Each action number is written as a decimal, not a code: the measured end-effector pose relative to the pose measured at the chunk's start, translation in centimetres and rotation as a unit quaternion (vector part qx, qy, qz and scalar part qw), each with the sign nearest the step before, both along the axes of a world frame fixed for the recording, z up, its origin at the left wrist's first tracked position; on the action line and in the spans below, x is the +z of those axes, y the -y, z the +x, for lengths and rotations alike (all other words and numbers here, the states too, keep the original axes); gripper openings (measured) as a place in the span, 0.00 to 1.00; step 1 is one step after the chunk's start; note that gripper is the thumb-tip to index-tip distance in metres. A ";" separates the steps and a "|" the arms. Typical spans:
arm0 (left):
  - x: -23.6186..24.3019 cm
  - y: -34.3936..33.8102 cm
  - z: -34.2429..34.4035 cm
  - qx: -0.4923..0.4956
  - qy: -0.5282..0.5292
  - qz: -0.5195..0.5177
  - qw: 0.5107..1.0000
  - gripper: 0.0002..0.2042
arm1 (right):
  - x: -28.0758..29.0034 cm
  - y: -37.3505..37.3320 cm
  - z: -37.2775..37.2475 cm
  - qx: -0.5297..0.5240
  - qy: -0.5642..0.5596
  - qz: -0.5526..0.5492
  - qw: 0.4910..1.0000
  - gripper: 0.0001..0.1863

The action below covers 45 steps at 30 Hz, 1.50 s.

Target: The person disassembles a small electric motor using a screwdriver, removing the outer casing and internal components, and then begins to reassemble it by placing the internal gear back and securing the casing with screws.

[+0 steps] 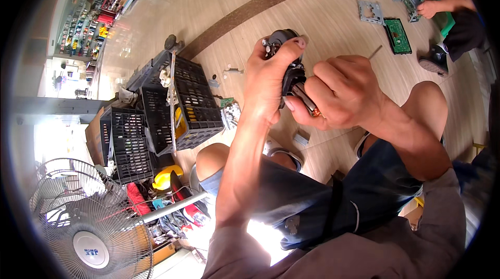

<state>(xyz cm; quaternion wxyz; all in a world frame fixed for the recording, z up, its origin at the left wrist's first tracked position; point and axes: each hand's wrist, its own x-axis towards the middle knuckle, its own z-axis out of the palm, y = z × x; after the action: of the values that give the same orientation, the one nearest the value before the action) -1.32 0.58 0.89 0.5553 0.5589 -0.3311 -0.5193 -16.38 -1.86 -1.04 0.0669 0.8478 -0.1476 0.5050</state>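
Observation:
In the head view my left hand is closed around a small black mechanical assembly, which has small metal fittings at its upper left. My right hand has its fingers curled on the lower part of that assembly, where a shiny metal cylinder with copper windings shows between the two hands. A thin dark rod appears just above my right hand; whether I hold it or it lies on the floor I cannot tell. The right fingertips are partly hidden.
Black plastic crates stand at left, above a standing fan and clutter with a yellow object. On the tiled floor lie a green circuit board and metal plates. A co-worker's hands hold a metal housing at upper right.

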 end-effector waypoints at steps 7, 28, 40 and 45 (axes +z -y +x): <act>0.4 -0.1 -0.1 0.027 -0.002 -0.005 1.000 0.21 | -0.4 0.9 0.2 0.081 0.022 0.083 0.993 0.18; 0.8 0.4 0.3 0.119 0.017 -0.078 0.990 0.18 | -0.5 -0.9 1.8 -0.034 0.032 0.150 0.988 0.19; 0.8 -0.1 0.1 0.067 -0.003 -0.057 0.996 0.17 | 0.2 -0.3 0.6 0.089 0.048 0.236 0.967 0.17; 0.7 0.2 -0.1 0.075 -0.016 -0.076 0.994 0.16 | 0.0 0.1 0.8 0.084 0.054 0.249 0.963 0.18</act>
<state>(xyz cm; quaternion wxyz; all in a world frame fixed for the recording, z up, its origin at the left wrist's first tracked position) -1.44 0.40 1.58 0.6389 0.5300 -0.3175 -0.4583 -15.57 -1.96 -1.02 -0.1969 0.8182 -0.2007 0.5015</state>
